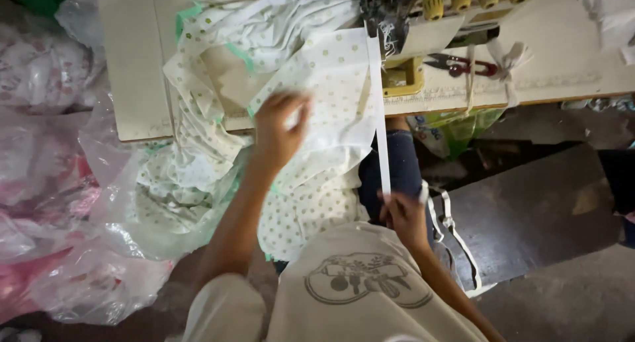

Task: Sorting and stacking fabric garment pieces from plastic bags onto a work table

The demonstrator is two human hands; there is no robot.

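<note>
pinching white tape (382,137), closed right hand (402,216); left hand (278,133) spread on dotted fabric (331,84), plastic bags (86,249) beside

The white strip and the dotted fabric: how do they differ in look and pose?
The white strip is narrow and plain; the dotted fabric is broad and covered in small spots. The strip runs straight, pulled taut by the right hand, while the fabric lies crumpled under the left hand. Both are pale cloth.
</note>
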